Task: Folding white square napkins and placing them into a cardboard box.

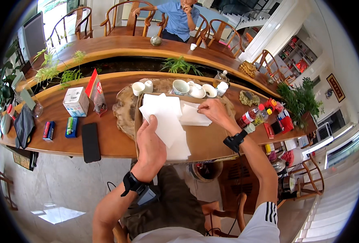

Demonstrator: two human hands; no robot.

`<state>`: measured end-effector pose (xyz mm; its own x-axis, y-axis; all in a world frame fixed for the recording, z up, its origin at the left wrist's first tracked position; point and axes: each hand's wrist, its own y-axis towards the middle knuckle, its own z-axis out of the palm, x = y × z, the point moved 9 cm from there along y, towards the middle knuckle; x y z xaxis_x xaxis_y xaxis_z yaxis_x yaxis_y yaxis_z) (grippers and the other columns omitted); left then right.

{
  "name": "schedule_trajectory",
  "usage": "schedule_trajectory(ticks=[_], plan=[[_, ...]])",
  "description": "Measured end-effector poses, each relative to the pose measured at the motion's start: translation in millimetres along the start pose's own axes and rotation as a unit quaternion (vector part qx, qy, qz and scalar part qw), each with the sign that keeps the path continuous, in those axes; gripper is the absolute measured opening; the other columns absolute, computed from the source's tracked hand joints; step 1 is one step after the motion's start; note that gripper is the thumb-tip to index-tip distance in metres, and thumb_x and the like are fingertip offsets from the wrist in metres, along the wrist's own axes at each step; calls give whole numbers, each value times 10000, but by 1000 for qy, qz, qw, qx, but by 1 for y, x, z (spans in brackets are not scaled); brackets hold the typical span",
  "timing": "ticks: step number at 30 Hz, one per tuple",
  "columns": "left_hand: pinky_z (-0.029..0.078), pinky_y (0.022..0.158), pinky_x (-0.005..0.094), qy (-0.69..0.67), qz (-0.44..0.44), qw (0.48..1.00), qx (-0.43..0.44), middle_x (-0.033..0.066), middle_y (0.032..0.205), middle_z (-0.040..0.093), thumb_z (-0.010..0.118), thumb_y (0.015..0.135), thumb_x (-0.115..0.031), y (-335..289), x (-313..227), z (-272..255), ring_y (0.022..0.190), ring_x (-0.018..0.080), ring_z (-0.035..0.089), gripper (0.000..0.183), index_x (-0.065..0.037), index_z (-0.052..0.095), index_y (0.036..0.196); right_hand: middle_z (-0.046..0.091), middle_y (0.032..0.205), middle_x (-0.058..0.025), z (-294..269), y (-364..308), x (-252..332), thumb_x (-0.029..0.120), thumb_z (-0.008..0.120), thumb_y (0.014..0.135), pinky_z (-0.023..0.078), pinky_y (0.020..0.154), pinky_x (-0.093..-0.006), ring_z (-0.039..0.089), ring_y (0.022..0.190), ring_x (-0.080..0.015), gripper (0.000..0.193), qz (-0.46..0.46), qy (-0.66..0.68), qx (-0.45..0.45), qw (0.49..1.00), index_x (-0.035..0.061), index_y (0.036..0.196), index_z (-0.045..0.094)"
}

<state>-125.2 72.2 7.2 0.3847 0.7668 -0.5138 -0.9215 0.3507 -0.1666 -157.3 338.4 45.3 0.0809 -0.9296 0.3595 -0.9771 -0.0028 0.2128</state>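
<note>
Thumb of the bare left hand lies against the left edge of overlapping white rectangular paper sheets over a flat brown cardboard tray; its fingers are hidden, so its grip cannot be determined. To the right, the bare right hand pinches the upper edge of a small white paper stack. Both papers should handle as light, flexible and easily creased; hold at edges.

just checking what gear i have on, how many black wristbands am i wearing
2: one black wristband on the wrist of the left hand, the other on the wrist of the right hand. Neither is hidden.
</note>
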Motion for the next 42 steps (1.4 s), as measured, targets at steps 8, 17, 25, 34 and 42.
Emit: schedule_trajectory(ticks=[8,17,25,34,42], plan=[[539,1048,471,1,-3,1000,6,137,1336,648,421,1152,-242,0,3,0,1216,274,657,406,18,499,1453,727,733,-35,-5,-15,-42,168,830,886,536,595,-245,656,621,-88,189,139,248,27,958,-13,938,815],[547,1044,446,2,-6,1000,26,131,1337,655,434,1152,-234,-4,0,2,1206,252,667,388,23,518,1431,733,811,-28,-16,-25,-9,105,776,940,548,624,-232,672,659,-85,114,199,450,51,869,0,983,785],[564,1029,409,-12,-7,999,43,105,1293,689,483,1144,-245,-11,6,17,1172,224,696,349,-12,556,1394,762,845,-42,-27,-45,85,104,793,935,557,634,-234,677,692,-77,151,132,381,32,915,-23,1017,788],[598,908,360,37,62,997,30,80,1204,740,601,1097,-190,-15,2,16,1060,181,732,262,-29,637,1301,724,816,-11,-28,-56,152,94,858,875,475,604,-217,618,688,-63,161,-15,188,-67,980,-29,964,804],[604,810,329,-10,32,998,52,90,1139,750,608,1078,-140,-16,4,23,952,168,739,254,5,659,1280,757,1037,-60,-49,-45,123,173,867,863,552,737,-290,659,808,-123,494,10,268,-139,953,0,1297,706]])
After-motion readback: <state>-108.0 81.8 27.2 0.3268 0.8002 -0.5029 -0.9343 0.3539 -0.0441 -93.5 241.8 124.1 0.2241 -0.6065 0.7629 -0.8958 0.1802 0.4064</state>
